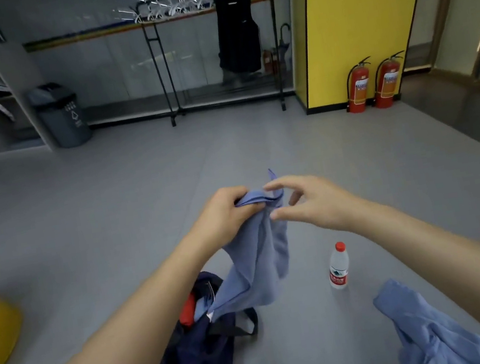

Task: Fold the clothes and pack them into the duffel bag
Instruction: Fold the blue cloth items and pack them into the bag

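Packing looks partly done: the duffel bag (195, 357) lies open with clothes (189, 312) inside. Above it the left hand (225, 213) grips a hanging blue shirt (261, 260), the right hand (308, 202) spread open beside it. A second shirt (432, 334) lies crumpled right of the bag.

The duffel bag (198, 357) shows only in part. The left forearm (116, 345) crosses its left side, the hanging blue cloth (258, 261) covers its far end, and the bottom edge cuts off its near end. Its contents cannot be made out beyond a red patch and some blue fabric. The fingertips of the left hand (221, 213) are buried in the cloth's bunched top. The blue shirt (433, 337) on the floor runs off the bottom edge. The shelf (2, 81) is cut by the left edge, its contents blurred. The label on the bottle (338, 267) is too small to read.
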`<control>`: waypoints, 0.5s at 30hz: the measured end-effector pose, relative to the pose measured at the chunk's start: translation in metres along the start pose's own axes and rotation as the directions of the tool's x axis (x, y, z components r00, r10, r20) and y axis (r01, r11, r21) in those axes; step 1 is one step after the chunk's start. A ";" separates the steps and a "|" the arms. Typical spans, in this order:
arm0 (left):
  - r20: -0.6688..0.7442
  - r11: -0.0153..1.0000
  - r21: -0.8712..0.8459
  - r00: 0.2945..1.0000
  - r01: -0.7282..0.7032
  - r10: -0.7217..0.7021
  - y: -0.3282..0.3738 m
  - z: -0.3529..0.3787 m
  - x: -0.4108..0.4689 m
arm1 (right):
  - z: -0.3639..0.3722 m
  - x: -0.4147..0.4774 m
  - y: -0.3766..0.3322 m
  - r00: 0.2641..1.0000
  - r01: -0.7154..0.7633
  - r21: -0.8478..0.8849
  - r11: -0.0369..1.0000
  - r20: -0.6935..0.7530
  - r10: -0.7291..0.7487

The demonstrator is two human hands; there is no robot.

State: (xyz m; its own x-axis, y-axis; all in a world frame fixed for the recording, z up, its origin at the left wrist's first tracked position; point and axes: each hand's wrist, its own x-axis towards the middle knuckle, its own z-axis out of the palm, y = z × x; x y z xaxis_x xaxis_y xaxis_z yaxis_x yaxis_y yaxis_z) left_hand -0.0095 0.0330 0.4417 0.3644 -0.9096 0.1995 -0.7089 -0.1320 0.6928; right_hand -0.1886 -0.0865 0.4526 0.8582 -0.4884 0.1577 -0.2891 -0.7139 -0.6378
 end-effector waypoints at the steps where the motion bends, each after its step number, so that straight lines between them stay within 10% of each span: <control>1: 0.002 1.000 0.019 1.000 -0.007 0.007 0.004 -0.003 0.002 | 0.007 -0.001 -0.003 0.999 0.033 -0.025 0.999 -0.004 -0.033; 6: 0.062 1.000 0.013 0.998 -0.024 0.023 0.008 -0.017 -0.009 | 0.016 -0.004 -0.008 0.976 0.054 -0.077 0.996 -0.206 -0.069; 15: 0.046 0.998 0.057 0.999 0.015 -0.018 0.004 -0.016 -0.037 | 0.021 -0.010 -0.035 0.973 0.172 -0.234 0.957 -0.108 -0.202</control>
State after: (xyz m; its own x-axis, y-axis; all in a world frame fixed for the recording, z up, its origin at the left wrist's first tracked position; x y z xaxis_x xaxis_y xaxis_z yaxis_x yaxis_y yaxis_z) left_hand -0.0157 0.0725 0.4483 0.3490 -0.9242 0.1550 -0.7368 -0.1684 0.6548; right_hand -0.1787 -0.0465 0.4575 0.8479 -0.3859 0.3636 -0.2281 -0.8846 -0.4068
